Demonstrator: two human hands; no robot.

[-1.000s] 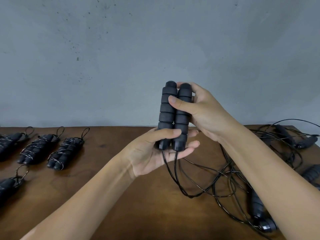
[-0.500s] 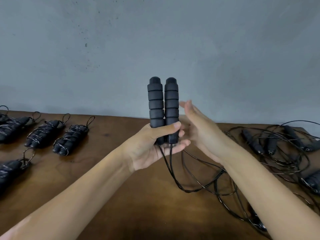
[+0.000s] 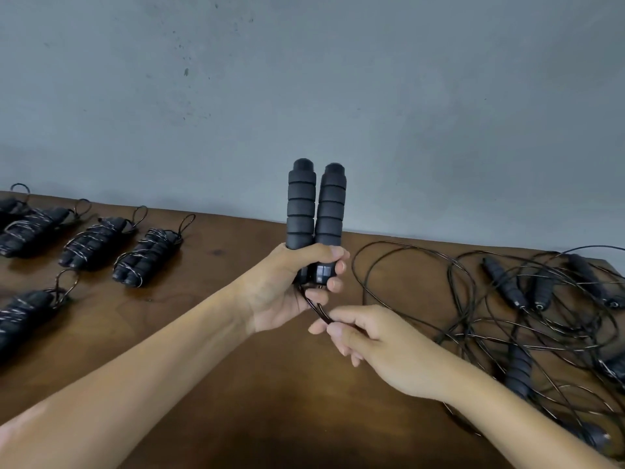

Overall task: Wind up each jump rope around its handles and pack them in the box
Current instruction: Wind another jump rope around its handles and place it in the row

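Head view: left hand (image 3: pixel 291 286) is gripping the two handles (image 3: pixel 314 208) upright and side by side at their lower ends, fingers curled round both; right hand (image 3: pixel 372 343) is pinching the cord (image 3: pixel 316 308) just below the handles, between thumb and fingers. The cord's slack is trailing right into the tangle (image 3: pixel 524 299) of loose ropes on the table (image 3: pixel 236 384), so winding is likely risking a snag or dragging a neighbouring rope along. The handles are splaying slightly at the top, so a loose grip could be letting them twist apart under the first wrap. Wound ropes (image 3: pixel 148 255) are lying well apart to the left. No box is showing in view. Handles are sitting above and just left of the right hand.
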